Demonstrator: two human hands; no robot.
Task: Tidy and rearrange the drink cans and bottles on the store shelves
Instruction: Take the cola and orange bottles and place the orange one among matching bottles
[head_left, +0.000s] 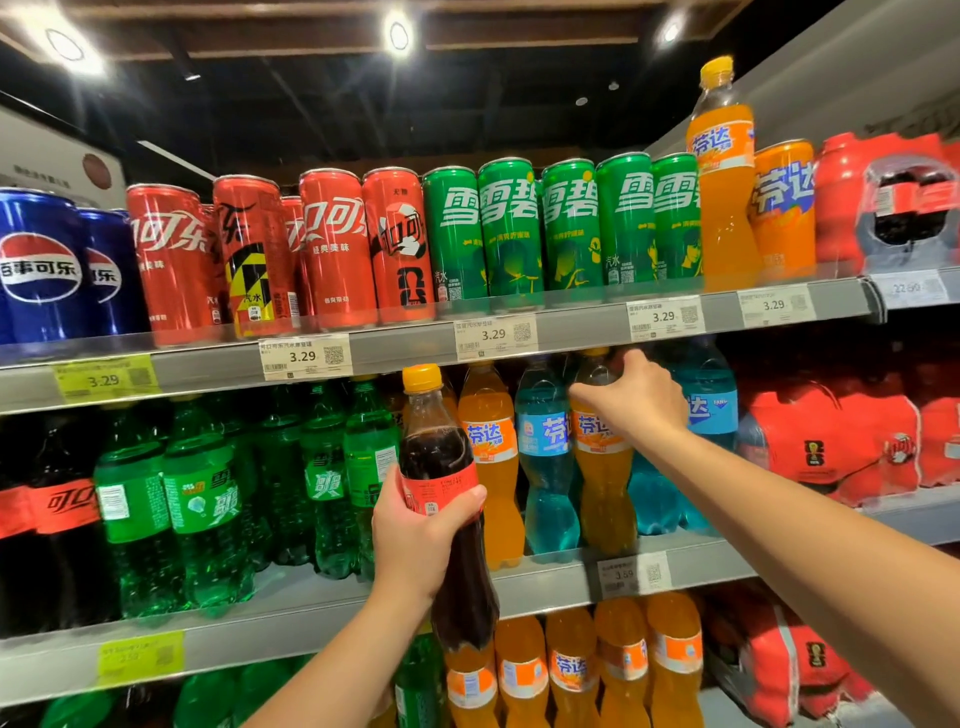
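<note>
Top shelf (415, 349), left to right: Pepsi cans (41, 270), Coca-Cola cans (332, 244), Sprite cans (511, 228), lone Fanta bottle (722, 208), Fanta can (784, 208), wrapped packs (883, 202).

Middle shelf (311, 618), below: cola bottles (57, 519) far left, then Sprite bottles (202, 509), then Fanta row (493, 467).

Left hand (415, 540) holds held cola bottle (441, 457) in front of the Sprite–Fanta boundary.

Right hand (634, 400) grips shelved bottle (602, 493) in that row, at its shoulder.
</note>
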